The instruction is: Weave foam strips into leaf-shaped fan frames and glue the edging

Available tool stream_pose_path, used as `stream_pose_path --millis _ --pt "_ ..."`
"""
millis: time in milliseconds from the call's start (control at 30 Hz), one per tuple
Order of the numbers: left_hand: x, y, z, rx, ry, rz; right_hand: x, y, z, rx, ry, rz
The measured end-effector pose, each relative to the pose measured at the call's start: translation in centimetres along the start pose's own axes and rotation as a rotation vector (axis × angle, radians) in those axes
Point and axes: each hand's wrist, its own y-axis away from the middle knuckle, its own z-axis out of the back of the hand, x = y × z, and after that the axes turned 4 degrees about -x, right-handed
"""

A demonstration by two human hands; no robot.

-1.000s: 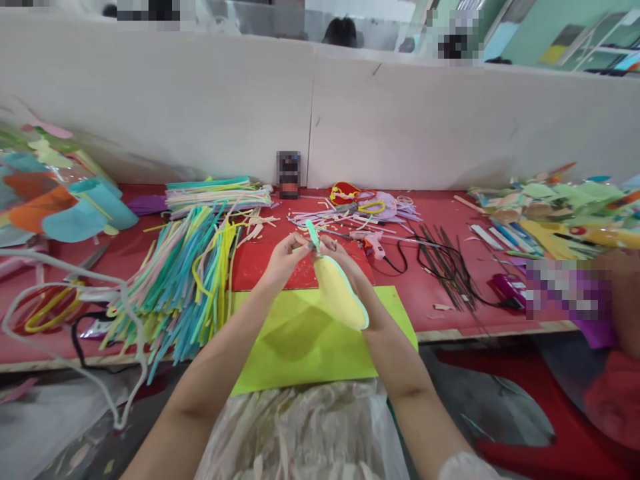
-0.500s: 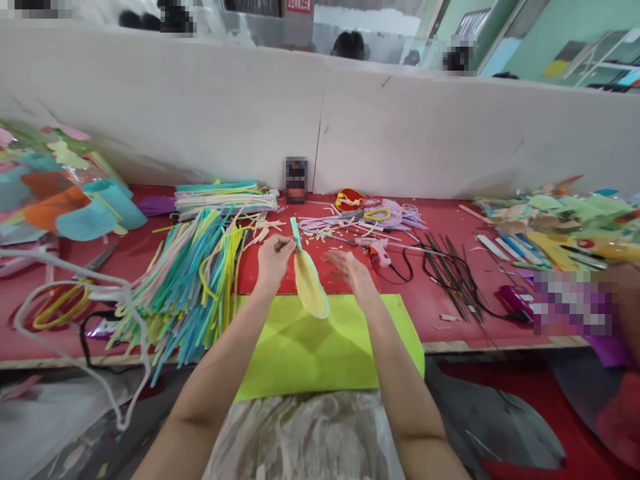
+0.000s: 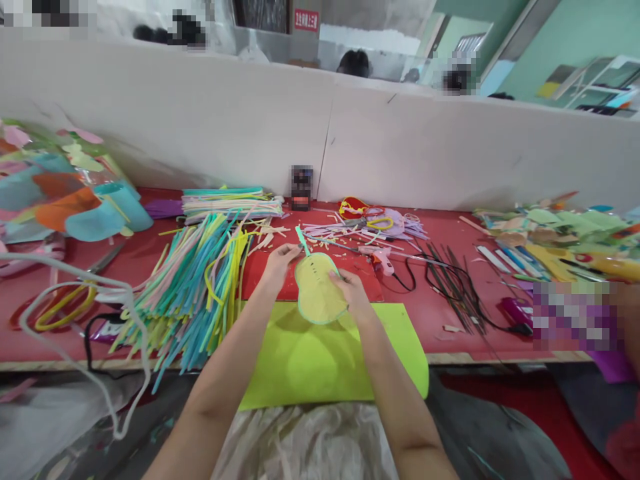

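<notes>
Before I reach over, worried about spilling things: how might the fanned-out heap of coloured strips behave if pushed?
The strip heap looks light, its pieces being thin. Curved yellow strips suggest floppiness. Ends overhang the table edge, so some could slide off.

Left hand: bare; five-fingered form, detail too small to read. Right hand: likewise bare. Forearms, one pair: slender, tapering to narrow wrists, uncovered as far up as they show. Garment or lap covering, one: whitish to pale beige, thin, slightly sheer, crumpled into soft lengthwise folds, spread between the arms; cloth or plastic, cannot tell.
</notes>
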Motion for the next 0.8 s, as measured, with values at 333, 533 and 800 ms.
stream_pose_path --millis 333,533,800 --pt "1.6 1.1 0.0 0.188 0.314 0.157 -2.1 -0.8 0.0 0.128 -0.333 -0.263" --pt "1.9 1.7 -0.6 0.199 0.35 0.151 -2.8 -0.6 0.0 0.237 -0.386 -0.373" --pt "0.8 2.3 -1.0 0.099 0.277 -0.022 -1.8 0.1 -0.5 0.278 -0.386 -0.388"
